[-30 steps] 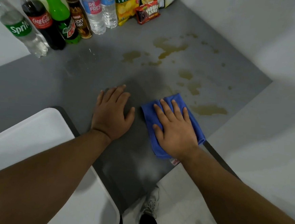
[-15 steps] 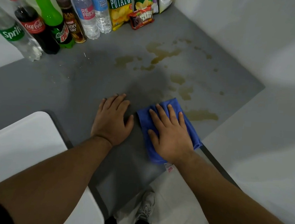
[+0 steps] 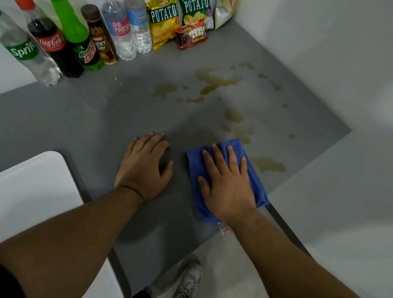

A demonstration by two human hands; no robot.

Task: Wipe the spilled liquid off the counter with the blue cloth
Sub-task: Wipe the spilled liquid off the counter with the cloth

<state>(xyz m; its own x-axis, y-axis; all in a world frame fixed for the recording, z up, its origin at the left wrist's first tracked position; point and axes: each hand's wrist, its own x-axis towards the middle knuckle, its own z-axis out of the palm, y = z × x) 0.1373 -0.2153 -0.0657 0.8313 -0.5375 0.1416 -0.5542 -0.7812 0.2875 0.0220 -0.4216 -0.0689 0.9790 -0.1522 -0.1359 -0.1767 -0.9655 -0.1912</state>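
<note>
Six bottles [image 3: 81, 43] stand in a row at the upper left of the frame, against the wall, with a few snack bags [image 3: 163, 21] just to their right. A white board [image 3: 22, 194] fills the lower left, beside the grey counter [image 3: 76, 116]. At centre the left hand [image 3: 144, 168] rests palm down on bare counter, fingers straight and close together, holding nothing. Just to its right, apart from it, the blue cloth [image 3: 194, 167] lies folded on the counter near the front edge. The right hand [image 3: 227, 186] presses flat on top of it, fingers spread wide, so that blue shows on both sides of the hand and beyond the fingertips. The spilled liquid [image 3: 216, 81] lies in yellowish puddles above and right of the cloth; one puddle [image 3: 269, 165] sits just beside the cloth's right edge, and another touches its top corner.
</note>
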